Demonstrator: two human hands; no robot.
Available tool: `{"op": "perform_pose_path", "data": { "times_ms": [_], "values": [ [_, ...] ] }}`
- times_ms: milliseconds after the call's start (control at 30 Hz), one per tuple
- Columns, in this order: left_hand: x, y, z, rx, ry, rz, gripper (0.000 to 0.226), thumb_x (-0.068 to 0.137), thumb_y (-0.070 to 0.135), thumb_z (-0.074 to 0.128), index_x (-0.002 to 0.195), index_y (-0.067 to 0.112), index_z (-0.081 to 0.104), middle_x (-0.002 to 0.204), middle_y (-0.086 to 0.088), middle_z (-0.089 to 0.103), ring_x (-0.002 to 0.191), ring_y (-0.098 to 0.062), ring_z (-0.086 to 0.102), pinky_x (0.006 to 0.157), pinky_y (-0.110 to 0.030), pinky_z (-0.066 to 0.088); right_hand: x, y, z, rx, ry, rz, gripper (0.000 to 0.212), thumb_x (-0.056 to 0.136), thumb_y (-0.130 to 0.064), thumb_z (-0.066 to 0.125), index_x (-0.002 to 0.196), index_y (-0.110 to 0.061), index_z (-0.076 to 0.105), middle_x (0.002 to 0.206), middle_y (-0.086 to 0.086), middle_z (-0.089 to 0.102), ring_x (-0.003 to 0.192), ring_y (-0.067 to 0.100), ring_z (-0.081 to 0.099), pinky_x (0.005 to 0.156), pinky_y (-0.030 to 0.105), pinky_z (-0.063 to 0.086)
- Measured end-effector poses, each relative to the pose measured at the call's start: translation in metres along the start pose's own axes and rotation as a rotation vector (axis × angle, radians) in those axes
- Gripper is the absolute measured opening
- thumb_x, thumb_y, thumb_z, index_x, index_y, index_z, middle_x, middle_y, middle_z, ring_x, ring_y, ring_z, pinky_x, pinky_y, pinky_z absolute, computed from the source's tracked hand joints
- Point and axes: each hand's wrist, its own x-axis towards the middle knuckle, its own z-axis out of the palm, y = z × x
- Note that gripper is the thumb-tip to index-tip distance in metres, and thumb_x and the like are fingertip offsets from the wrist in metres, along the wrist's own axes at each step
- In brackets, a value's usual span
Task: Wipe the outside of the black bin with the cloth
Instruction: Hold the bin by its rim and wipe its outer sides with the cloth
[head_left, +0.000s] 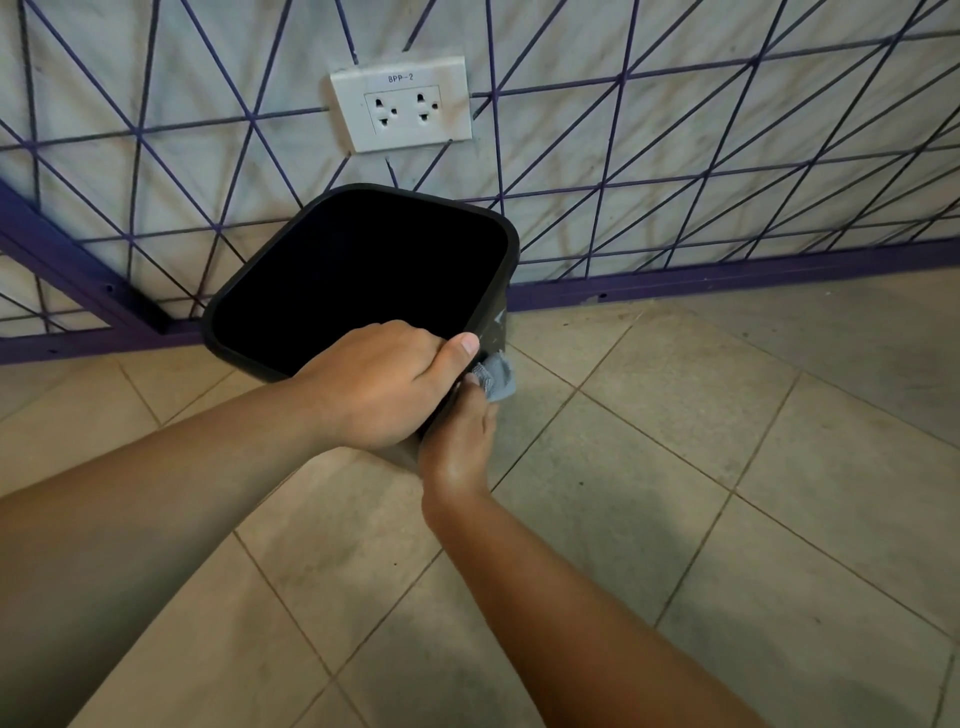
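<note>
So the black plastic bin (363, 270), squarish with rounded corners, is tipped so its open mouth faces up toward the camera, sitting right by the purple skirting (727, 283) where the beige tiled floor (675, 467) meets the wall. The left hand (374, 384) is clamped over the near rim, fingers curled around the edge and thumb lying along it. The right hand (457, 441) is lower down, against the bin's outer side wall, holding a small grey cloth (498, 376) bunched up and pressed on the plastic just below the left thumb. Behind it all is a white wall with purple criss-cross lines and a white double socket plate (402, 104) labelled BPP-2.
</note>
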Motion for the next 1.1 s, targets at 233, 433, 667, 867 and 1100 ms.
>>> {"op": "perform_pose_path", "data": {
  "times_ms": [233,433,667,867,1100],
  "values": [
    [0.000,-0.002,0.000,0.001,-0.019,-0.004,0.060,0.105,0.044,0.029,0.052,0.024,0.048,0.046,0.005,0.048,0.047,-0.001,0.053,0.054,-0.026,0.032,-0.006,-0.005,0.005,0.018,-0.012,0.007,0.115,0.070,-0.080,0.041,0.171,-0.028,0.053,0.175,0.008,0.054,0.167,0.031,0.045,0.137,0.064,0.040],
    [0.001,0.003,0.000,0.000,0.015,0.009,0.061,0.107,0.041,0.031,0.048,0.025,0.041,0.041,0.005,0.043,0.045,0.004,0.051,0.051,-0.027,0.027,0.023,-0.023,-0.007,-0.017,0.088,0.163,0.065,0.121,-0.054,0.038,0.173,-0.016,0.048,0.173,0.019,0.052,0.157,0.043,0.055,0.090,0.037,0.050],
    [0.001,0.001,0.000,-0.017,0.011,0.003,0.059,0.106,0.042,0.031,0.052,0.025,0.050,0.046,0.006,0.050,0.050,0.002,0.056,0.055,-0.026,0.033,0.005,-0.023,0.003,0.085,0.031,0.034,0.115,0.073,-0.082,0.046,0.173,-0.027,0.052,0.173,0.007,0.055,0.162,0.027,0.050,0.138,0.054,0.039],
    [0.000,0.000,-0.002,-0.001,-0.015,0.002,0.061,0.105,0.043,0.030,0.050,0.024,0.046,0.042,0.004,0.047,0.046,0.000,0.053,0.053,-0.026,0.031,-0.010,-0.031,0.005,0.086,0.012,0.149,0.072,0.112,-0.058,0.047,0.173,-0.021,0.050,0.172,0.012,0.053,0.157,0.033,0.056,0.131,0.051,0.047],
    [0.001,0.003,-0.001,0.016,0.018,0.004,0.062,0.106,0.043,0.030,0.048,0.024,0.040,0.040,0.004,0.042,0.045,0.002,0.052,0.052,-0.027,0.029,0.014,-0.027,-0.002,0.130,0.039,0.210,0.072,0.114,-0.060,0.044,0.175,-0.022,0.047,0.176,0.014,0.050,0.158,0.036,0.053,0.132,0.054,0.045]
  ]
}}
